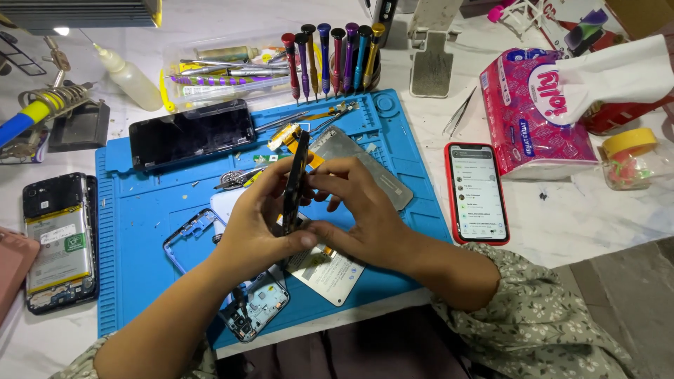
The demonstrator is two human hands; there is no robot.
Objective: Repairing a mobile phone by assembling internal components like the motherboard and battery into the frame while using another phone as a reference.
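I grip the dark phone panel [295,179] edge-on above the blue mat [140,231], left hand [256,228] and right hand [358,210] pinching it together. Separation looks underway; I judge steady, gentle prying comes next.

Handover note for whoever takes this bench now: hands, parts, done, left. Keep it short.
Left hand and right hand: both grip one thin black phone panel, held edge-on and upright above the blue silicone work mat.
On the mat: cracked black phone screen at the back, bare blue phone mid-frame left of the hands, grey metal back plate behind them.
Off the mat: opened phone with exposed battery far left, lit red-cased phone right, colourful screwdriver rack behind.
Done: phones already apart.
Left: panel not yet set down or fitted.
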